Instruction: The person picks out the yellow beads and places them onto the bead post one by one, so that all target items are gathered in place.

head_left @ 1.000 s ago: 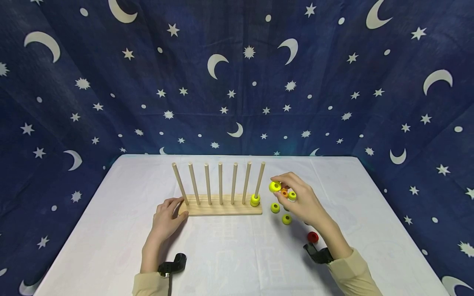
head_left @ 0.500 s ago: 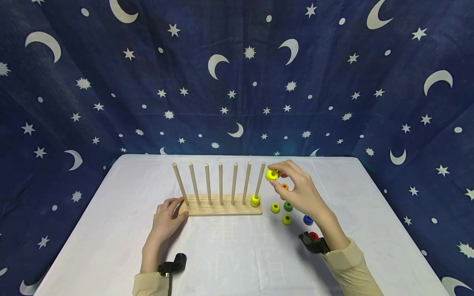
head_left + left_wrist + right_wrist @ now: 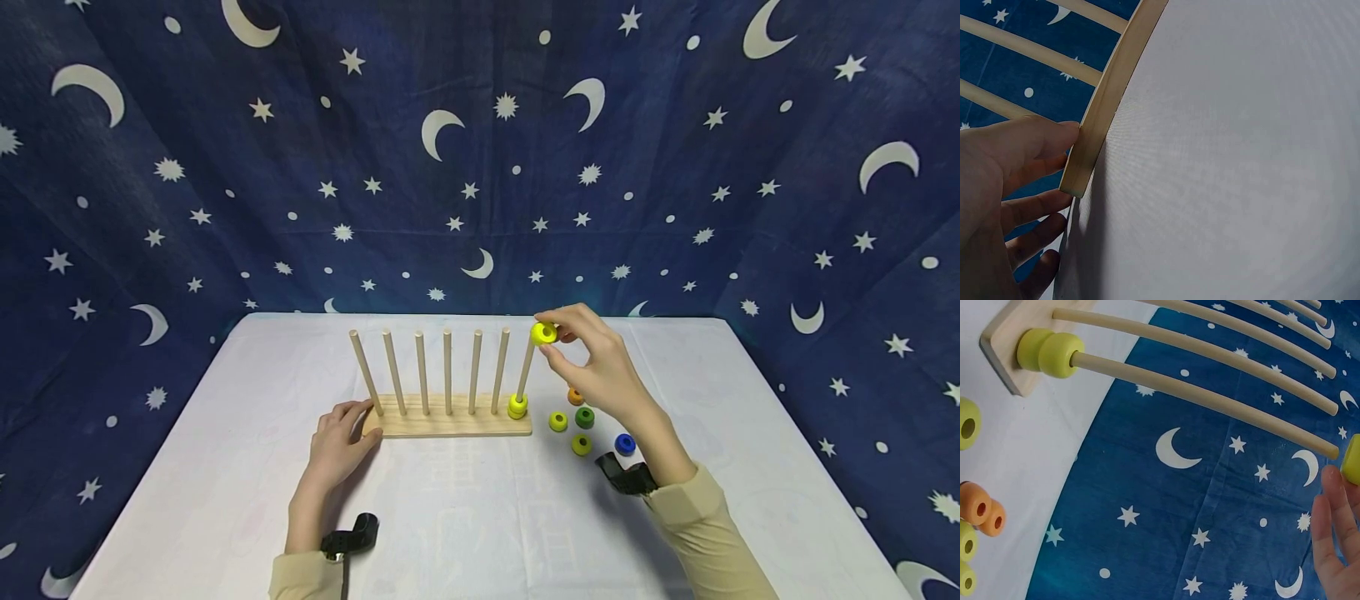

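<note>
A wooden peg rack (image 3: 450, 427) stands on the table, with several upright pegs along its base. Two yellow beads (image 3: 517, 407) are stacked at the foot of its rightmost peg (image 3: 526, 371). My right hand (image 3: 603, 371) pinches another yellow bead (image 3: 543, 334) between thumb and fingers, right at the top of that peg. In the right wrist view, this held bead (image 3: 1352, 461) shows at the right edge, beside the peg's tip. My left hand (image 3: 335, 450) grips the left end of the base, thumb (image 3: 1060, 137) on its front edge and fingers behind.
Right of the rack lie loose beads: yellow (image 3: 558, 422), green (image 3: 585, 417), blue (image 3: 625, 444) and orange (image 3: 576, 396). More orange beads (image 3: 975, 503) and yellow ones show in the right wrist view. A star-patterned dark blue cloth (image 3: 480, 208) hangs behind the white-covered table (image 3: 465, 525).
My right hand has lifted the yellow bead up and leftward, from over the loose beads to the rightmost peg's top. The left hand and the rack have stayed put.
</note>
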Action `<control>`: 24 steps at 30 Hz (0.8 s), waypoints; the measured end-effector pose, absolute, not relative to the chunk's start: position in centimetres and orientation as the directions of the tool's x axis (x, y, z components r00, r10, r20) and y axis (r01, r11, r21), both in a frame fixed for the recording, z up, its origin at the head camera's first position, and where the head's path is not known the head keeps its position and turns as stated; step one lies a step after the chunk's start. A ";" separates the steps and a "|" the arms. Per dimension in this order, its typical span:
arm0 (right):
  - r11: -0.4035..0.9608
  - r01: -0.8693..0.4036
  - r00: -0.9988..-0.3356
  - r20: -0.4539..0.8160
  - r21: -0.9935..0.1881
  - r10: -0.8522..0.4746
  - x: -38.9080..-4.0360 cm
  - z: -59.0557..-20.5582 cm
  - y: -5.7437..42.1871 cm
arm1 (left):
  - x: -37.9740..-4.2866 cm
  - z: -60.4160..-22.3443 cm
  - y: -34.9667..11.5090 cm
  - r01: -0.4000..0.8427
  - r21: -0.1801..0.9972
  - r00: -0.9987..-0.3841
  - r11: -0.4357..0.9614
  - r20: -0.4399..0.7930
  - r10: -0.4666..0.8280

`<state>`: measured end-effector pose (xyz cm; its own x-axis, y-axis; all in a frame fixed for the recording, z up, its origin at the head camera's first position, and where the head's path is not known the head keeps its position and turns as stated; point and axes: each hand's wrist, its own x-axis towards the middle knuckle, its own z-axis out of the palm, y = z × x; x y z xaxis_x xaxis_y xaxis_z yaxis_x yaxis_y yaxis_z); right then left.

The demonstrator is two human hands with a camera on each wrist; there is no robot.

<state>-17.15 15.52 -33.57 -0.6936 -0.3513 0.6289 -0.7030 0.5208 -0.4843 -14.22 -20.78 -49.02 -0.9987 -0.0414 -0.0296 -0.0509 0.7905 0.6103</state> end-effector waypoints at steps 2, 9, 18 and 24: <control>0.517 -0.703 -0.694 0.629 -0.488 -0.350 -17.4 -33.6 15.4 | -14.2 -49.1 -20.8 -0.053 0.610 -0.999 0.791 -0.029 -0.044; 0.511 -0.687 -0.714 0.610 -0.516 -0.344 -17.8 -33.7 15.2 | -14.3 -49.1 -20.8 -0.060 0.611 -0.998 0.789 -0.036 -0.049; 0.513 -0.644 -0.758 0.564 -0.568 -0.327 -18.1 -33.9 15.0 | -14.3 -49.2 -20.8 -0.048 0.612 -0.999 0.789 -0.023 -0.043; 0.495 -0.625 -0.775 0.552 -0.603 -0.308 -18.3 -34.2 15.0 | -14.3 -49.1 -20.8 -0.054 0.610 -0.999 0.791 -0.026 -0.048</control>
